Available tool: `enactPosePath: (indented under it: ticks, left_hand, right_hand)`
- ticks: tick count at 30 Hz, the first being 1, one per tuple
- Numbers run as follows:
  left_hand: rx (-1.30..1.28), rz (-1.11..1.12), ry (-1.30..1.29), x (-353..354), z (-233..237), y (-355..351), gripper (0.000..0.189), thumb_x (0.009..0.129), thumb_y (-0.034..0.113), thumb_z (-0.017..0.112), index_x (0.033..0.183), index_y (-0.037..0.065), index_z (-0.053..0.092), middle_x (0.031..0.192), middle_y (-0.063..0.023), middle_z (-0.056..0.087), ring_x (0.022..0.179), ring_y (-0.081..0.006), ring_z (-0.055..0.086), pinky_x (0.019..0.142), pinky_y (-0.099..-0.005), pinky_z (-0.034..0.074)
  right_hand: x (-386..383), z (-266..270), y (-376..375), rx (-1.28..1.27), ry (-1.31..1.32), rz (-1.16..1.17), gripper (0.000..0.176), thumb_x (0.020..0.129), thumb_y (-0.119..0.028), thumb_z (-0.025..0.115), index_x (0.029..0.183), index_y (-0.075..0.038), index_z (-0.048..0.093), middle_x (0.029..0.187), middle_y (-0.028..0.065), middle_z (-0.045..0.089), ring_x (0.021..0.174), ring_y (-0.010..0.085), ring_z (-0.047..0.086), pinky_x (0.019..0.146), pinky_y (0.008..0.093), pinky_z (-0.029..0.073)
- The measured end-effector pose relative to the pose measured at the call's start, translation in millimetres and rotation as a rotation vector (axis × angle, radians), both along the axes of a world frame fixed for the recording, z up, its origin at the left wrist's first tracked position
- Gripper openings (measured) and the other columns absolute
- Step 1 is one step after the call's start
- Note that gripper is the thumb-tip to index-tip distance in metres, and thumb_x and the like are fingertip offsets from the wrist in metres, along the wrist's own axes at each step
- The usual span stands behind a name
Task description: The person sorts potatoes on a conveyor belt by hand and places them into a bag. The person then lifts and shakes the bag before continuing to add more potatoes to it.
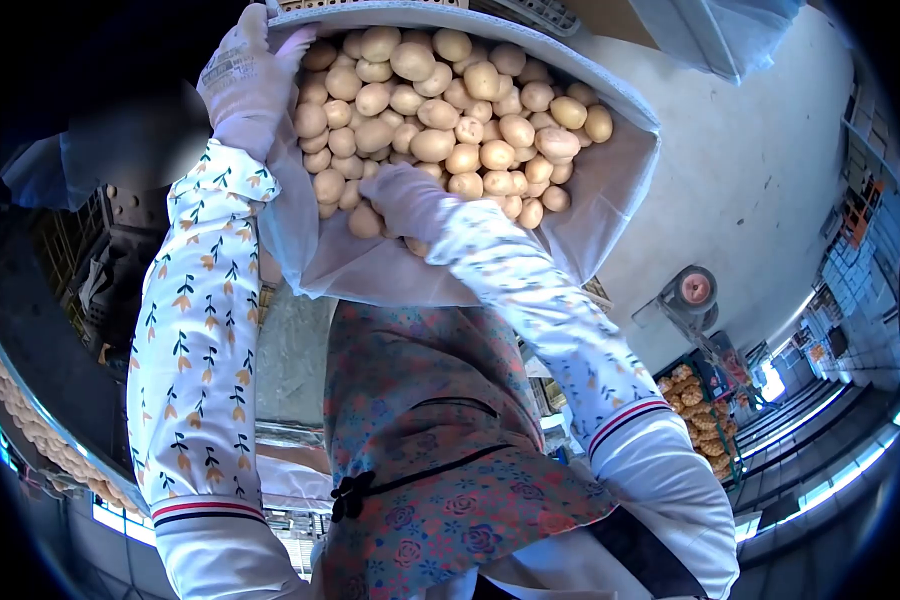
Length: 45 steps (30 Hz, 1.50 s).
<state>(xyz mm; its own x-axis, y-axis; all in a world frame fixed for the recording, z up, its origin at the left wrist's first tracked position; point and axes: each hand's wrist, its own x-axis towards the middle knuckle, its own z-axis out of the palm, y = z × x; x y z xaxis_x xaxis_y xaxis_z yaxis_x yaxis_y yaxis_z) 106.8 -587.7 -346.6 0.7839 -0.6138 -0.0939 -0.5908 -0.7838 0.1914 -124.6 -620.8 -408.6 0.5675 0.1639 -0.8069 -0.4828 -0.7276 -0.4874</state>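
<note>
Many round, light-brown potatoes fill a container lined with a whitish translucent liner. My left hand, in a white glove with printed text, is at the liner's upper left edge, thumb on the inner side and fingers outside, closed on that edge. Among the potatoes at the lower left of the heap is my right hand, also gloved. Its fingers are bent together, palm down, around a potato; the fingertips are partly hidden. Patterned sleeves cover both forearms.
A floral apron hangs in front of my body below the container. On the right stand a wheeled metal stand and a crate of orange-brown produce. Another plastic-lined box is at the upper right, above the pale floor.
</note>
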Motion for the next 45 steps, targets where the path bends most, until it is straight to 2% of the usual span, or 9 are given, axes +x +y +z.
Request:
enactPosePath:
  ticks: [8,12,18,24,27,31,33,39,45]
  left_hand:
    - [-0.009,0.006,0.037,-0.2,2.5,-2.1,0.054,0.081,0.059,0.066,0.112,0.014,0.058,0.092,-0.0099,0.069,0.088,-0.0304,0.067,0.073,-0.0412,0.052]
    - [0.014,0.029,0.036,-0.6,4.0,-3.5,0.054,0.081,0.058,0.067,0.111,0.015,0.058,0.092,-0.0104,0.069,0.088,-0.0309,0.067,0.073,-0.0414,0.053]
    - [-0.001,0.004,0.008,0.7,1.1,-0.8,0.053,0.081,0.058,0.066,0.111,0.015,0.058,0.093,-0.0119,0.069,0.088,-0.0324,0.067,0.073,-0.0429,0.052]
    - [-0.001,-0.002,0.015,0.1,3.4,-2.4,0.051,0.082,0.057,0.066,0.109,0.014,0.058,0.093,-0.0119,0.070,0.089,-0.0328,0.067,0.073,-0.0433,0.052]
    - [-0.025,-0.007,0.014,-0.4,4.3,-3.4,0.050,0.083,0.056,0.066,0.109,0.014,0.058,0.093,-0.0116,0.070,0.088,-0.0327,0.067,0.072,-0.0433,0.052]
    - [-0.012,-0.012,0.023,0.2,3.8,-3.2,0.049,0.083,0.055,0.066,0.108,0.014,0.058,0.093,-0.0113,0.069,0.087,-0.0325,0.067,0.071,-0.0434,0.052]
    - [-0.014,-0.014,0.017,0.3,3.6,-2.9,0.049,0.083,0.055,0.066,0.108,0.014,0.058,0.093,-0.0112,0.069,0.087,-0.0325,0.067,0.071,-0.0434,0.052]
    - [-0.022,-0.011,0.010,-0.8,3.9,-3.2,0.049,0.083,0.056,0.066,0.109,0.015,0.058,0.093,-0.0111,0.070,0.087,-0.0325,0.067,0.071,-0.0433,0.052]
    - [-0.016,0.001,0.008,-0.9,4.5,-3.3,0.050,0.083,0.056,0.066,0.110,0.015,0.058,0.092,-0.0113,0.069,0.086,-0.0323,0.067,0.071,-0.0431,0.052]
  right_hand:
    - [-52.2,125.4,-56.0,0.808,0.096,-1.425,0.047,0.084,-0.004,0.070,0.125,-0.004,0.048,0.115,0.0051,0.058,0.090,0.0117,0.060,0.072,0.0248,0.054]
    - [-52.6,149.1,-62.1,1.053,-0.084,-1.436,0.059,0.084,0.002,0.067,0.136,-0.005,0.040,0.118,0.0065,0.056,0.102,0.0135,0.059,0.089,0.0256,0.048]
    - [-56.9,162.8,-69.1,0.936,-0.323,-1.105,0.050,0.084,0.002,0.068,0.129,-0.002,0.047,0.119,0.0073,0.053,0.111,0.0161,0.054,0.098,0.0289,0.042]
    - [-56.0,172.5,-63.6,0.907,-0.330,-1.170,0.035,0.086,-0.001,0.068,0.117,-0.002,0.053,0.118,0.0085,0.054,0.108,0.0155,0.053,0.097,0.0287,0.041]
    - [-57.0,168.4,-64.8,0.807,-0.550,-1.016,0.027,0.087,-0.001,0.066,0.112,-0.002,0.054,0.115,0.0091,0.058,0.097,0.0147,0.058,0.086,0.0264,0.046]
    - [-56.3,181.5,-68.6,0.866,-0.126,-1.289,0.019,0.098,-0.014,0.051,0.108,0.001,0.057,0.098,0.0103,0.065,0.078,0.0133,0.061,0.063,0.0232,0.046]
    - [-54.5,178.6,-74.0,0.813,-0.163,-1.259,0.029,0.103,-0.021,0.042,0.104,0.003,0.059,0.089,0.0105,0.067,0.070,0.0128,0.060,0.054,0.0230,0.044]
    - [-56.9,173.4,-74.4,1.085,-0.061,-1.401,0.046,0.104,-0.028,0.029,0.105,0.005,0.062,0.092,0.0128,0.067,0.074,0.0143,0.062,0.057,0.0236,0.048]
    - [-55.2,186.8,-73.5,0.982,-0.130,-1.382,0.034,0.100,-0.021,0.042,0.113,0.005,0.060,0.106,0.0111,0.065,0.089,0.0159,0.062,0.068,0.0233,0.050]
